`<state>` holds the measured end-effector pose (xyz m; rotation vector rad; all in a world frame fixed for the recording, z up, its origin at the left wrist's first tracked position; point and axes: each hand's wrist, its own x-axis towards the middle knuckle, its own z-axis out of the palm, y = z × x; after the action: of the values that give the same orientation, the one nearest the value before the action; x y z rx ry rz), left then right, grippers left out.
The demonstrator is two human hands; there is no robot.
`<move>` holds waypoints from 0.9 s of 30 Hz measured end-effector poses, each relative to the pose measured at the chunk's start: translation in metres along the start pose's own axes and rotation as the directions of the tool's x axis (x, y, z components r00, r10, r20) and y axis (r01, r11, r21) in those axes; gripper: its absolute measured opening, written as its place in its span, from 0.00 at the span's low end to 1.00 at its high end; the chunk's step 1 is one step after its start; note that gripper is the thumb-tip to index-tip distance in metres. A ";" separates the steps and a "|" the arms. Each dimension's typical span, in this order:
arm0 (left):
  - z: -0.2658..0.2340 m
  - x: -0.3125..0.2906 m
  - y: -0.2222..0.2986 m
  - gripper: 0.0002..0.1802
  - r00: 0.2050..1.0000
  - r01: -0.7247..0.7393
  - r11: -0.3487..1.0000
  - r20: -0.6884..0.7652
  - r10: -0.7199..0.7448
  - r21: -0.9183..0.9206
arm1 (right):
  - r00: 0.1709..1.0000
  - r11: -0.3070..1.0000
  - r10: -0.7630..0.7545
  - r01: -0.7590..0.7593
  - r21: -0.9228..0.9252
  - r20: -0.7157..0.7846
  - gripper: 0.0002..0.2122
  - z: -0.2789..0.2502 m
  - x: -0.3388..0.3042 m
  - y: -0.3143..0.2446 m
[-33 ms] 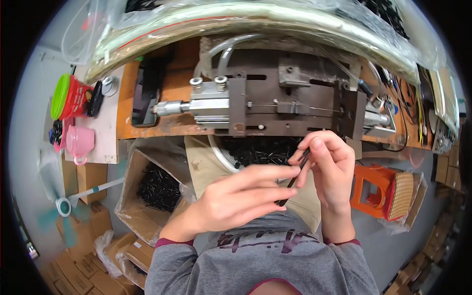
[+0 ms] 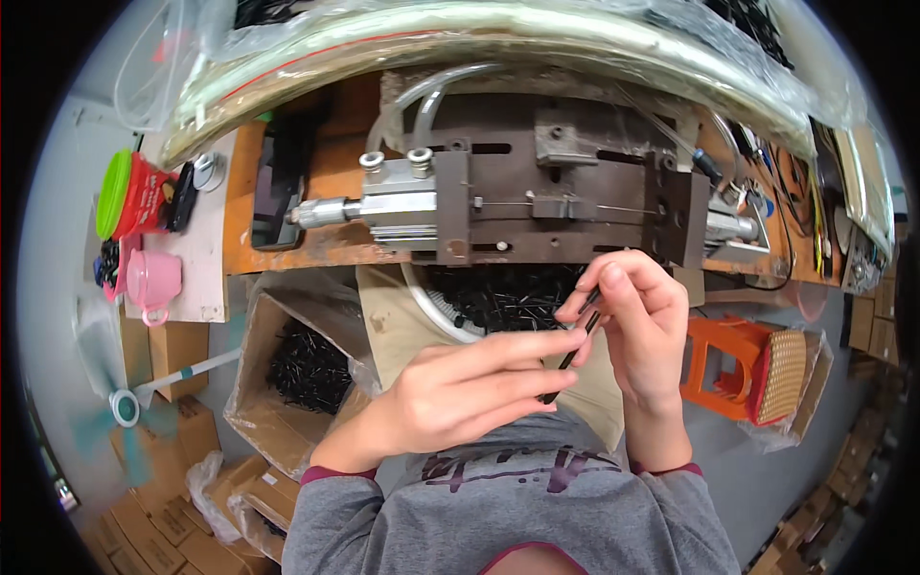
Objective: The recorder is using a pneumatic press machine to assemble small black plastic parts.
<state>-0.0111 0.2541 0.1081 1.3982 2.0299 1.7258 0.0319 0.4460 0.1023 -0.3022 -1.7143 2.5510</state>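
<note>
Thin black rods (image 2: 569,360) slant between my hands, above my lap. My left hand (image 2: 470,388) reaches across from the left with its fingers nearly straight, closed around the lower part of the rods. Around the upper end, my right hand (image 2: 637,321) pinches with thumb and fingertips. How many rods there are is hard to tell, since fingers cover part of them. Just beyond my hands, a container of loose black pieces (image 2: 498,297) with a white rim lies under the bench edge.
On the wooden bench (image 2: 331,257) is a metal fixture (image 2: 517,244) with a cylinder (image 2: 407,206) and a thin rod. A carton of black pieces (image 2: 311,364) stands left, beside a fan (image 2: 125,407). An orange stool (image 2: 719,359) is at right. Plastic-wrapped material (image 2: 498,38) spans the back.
The bench and fixture appear slightly farther left in view. My hands keep almost the same place, and the black rods have shifted a little between my fingers.
</note>
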 end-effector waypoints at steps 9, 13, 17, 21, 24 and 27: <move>0.014 -0.001 -0.003 0.17 0.998 -0.060 0.985 -0.015 0.063 0.165 | 0.995 0.992 -0.095 0.092 0.082 0.030 0.11 -0.010 0.001 0.003; 0.015 0.000 -0.005 0.17 0.996 -0.083 0.983 -0.024 0.088 0.165 | 0.994 0.991 -0.104 0.099 0.092 0.044 0.10 -0.009 -0.001 0.003; 0.013 0.000 -0.006 0.17 0.995 -0.094 0.983 -0.006 0.096 0.156 | 0.993 0.989 -0.109 0.103 0.109 0.049 0.10 -0.009 -0.001 0.003; 0.014 -0.002 -0.006 0.17 0.996 -0.085 0.986 -0.019 0.089 0.146 | 0.989 0.989 -0.119 0.111 0.100 0.083 0.09 -0.008 -0.003 0.003; 0.013 -0.003 -0.007 0.17 0.995 -0.090 0.985 -0.021 0.094 0.148 | 0.989 0.991 -0.106 0.098 0.090 0.101 0.08 -0.007 -0.004 0.002; 0.013 -0.003 -0.006 0.18 0.996 -0.085 0.986 -0.025 0.089 0.145 | 0.988 0.991 -0.107 0.097 0.095 0.108 0.08 -0.007 -0.004 0.002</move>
<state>-0.0046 0.2618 0.0971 1.5334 2.1801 1.6736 0.0376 0.4506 0.0986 -0.0640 -1.5991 2.6056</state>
